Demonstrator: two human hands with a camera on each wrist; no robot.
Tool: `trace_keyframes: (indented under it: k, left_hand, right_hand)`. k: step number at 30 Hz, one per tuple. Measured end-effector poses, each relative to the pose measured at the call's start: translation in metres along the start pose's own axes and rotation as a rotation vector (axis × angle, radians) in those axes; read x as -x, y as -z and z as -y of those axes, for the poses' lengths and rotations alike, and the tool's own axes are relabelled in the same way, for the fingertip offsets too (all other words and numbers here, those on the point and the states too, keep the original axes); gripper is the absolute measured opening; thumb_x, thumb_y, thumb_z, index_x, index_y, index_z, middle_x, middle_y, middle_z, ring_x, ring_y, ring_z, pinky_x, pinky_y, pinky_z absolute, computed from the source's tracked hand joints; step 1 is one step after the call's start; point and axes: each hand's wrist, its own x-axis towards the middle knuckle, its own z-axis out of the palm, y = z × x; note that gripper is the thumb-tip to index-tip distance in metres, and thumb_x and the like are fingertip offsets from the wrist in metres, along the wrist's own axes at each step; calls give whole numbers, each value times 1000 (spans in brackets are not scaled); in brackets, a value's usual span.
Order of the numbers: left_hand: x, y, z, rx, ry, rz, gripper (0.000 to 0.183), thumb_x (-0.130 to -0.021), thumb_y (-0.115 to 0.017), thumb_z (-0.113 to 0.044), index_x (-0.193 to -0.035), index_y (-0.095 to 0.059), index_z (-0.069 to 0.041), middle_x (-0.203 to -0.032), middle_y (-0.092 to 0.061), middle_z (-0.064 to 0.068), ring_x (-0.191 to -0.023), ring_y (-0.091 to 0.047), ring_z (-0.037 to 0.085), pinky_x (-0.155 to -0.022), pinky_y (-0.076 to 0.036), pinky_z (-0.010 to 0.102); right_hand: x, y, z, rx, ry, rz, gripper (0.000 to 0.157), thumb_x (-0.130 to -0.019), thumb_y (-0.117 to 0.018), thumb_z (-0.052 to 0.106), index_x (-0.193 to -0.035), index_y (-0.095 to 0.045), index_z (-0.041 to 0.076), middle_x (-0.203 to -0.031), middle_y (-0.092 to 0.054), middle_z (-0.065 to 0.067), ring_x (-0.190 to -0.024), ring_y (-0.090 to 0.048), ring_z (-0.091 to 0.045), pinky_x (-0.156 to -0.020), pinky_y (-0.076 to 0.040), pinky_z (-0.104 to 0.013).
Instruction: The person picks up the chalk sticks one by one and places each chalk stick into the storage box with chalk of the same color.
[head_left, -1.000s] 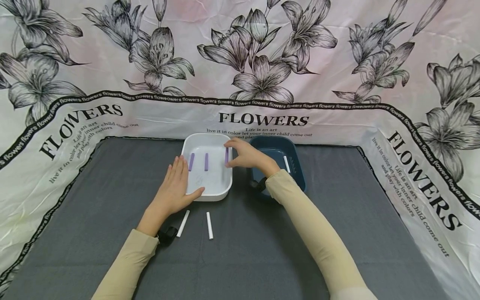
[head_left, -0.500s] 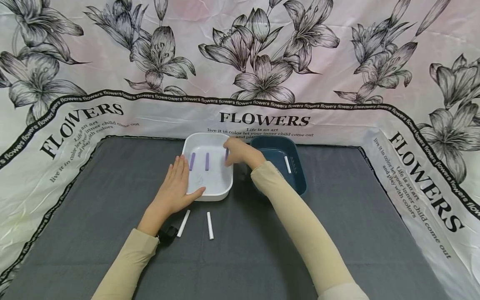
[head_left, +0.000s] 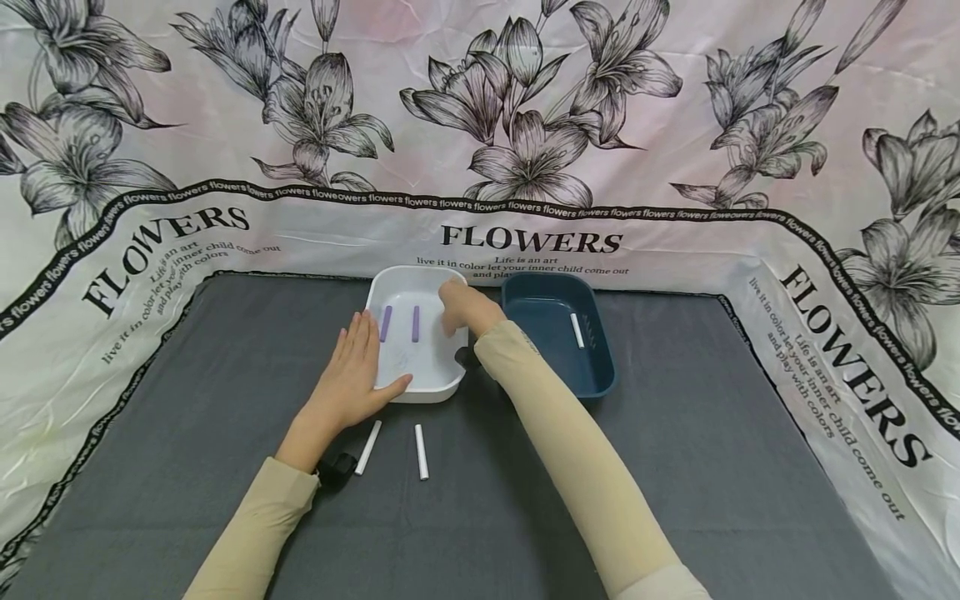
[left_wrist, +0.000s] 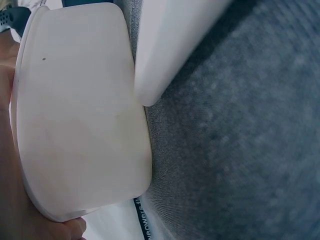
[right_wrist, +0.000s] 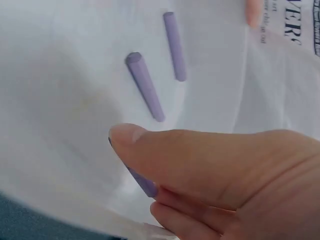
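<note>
My right hand (right_wrist: 215, 167): pinching 1 purple stick (right_wrist: 143, 183)
My left hand (head_left: 347, 379): released, touching the white tray (head_left: 427, 392)
Inside: 2 more sticks (right_wrist: 146, 89)

The head view is moderately bright and mostly sharp, its light soft and even. On the dark-grey fabric cloth (head_left: 675, 467) to the near right of the white rounded-rectangular plastic tray (head_left: 423, 371), a broad, soft-edged shadow lies alongside the right beige fabric sleeve (head_left: 573, 442). The left wrist view is dimmer and bluish; just beside the tray, a white cylindrical stick (left_wrist: 172, 45) looms softly focused above a dark shadow, and the cloth blurs farther off. The right wrist view renders the tray's interior pale and hazy, its purple cylindrical sticks (right_wrist: 145, 87) slightly soft.
</note>
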Motion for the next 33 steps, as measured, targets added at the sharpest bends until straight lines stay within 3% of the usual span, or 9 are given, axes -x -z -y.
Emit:
trace_keyframes:
  k: [8,17,23,27,33]
  left_hand:
    - [-1,-1,0,-11,-5,-2,108,-91,-53,-63,-153,-8,12,-162,3,26,-151,5,36,-120,-4,52]
    - [-1,-1,-1,-6,-16,-7,108,-91,-53,-63,-154,-6,11,-162,3,26,-151,6,36,-121,-4,51]
    - [-2,-1,-1,-9,-15,-14,107,-91,-53,-63,-154,-7,12,-162,2,27,-151,5,36,-121,-4,51]
    - [-1,-1,-1,-15,-8,-7,107,-92,-52,-63,-154,-7,11,-162,2,27,-151,6,36,-121,-4,51]
    - [0,0,-1,-17,-3,-7,107,-91,-53,-63,-153,-9,12,-162,2,27,-151,5,36,-121,-4,51]
  right_hand:
    - [-6,-9,5,50,-84,-11,46,-82,-71,0,-127,-59,7,-131,-52,-12,-99,-55,-29,-87,-50,-44]
    - [-7,-19,5,187,-60,-63,38,-82,-68,0,-120,-64,7,-121,-60,-11,-103,-56,-26,-107,-39,-47]
    - [-6,-24,5,250,-22,-88,34,-89,-62,2,-123,-65,8,-124,-60,-11,-124,-52,-27,-118,-21,-49]
    - [-7,-27,6,258,-6,-94,35,-86,-65,-2,-121,-66,7,-126,-59,-12,-132,-45,-27,-120,-12,-53]
    - [-14,-31,4,246,-13,-80,41,-81,-69,-3,-120,-66,8,-127,-57,-10,-135,-42,-27,-119,-8,-56]
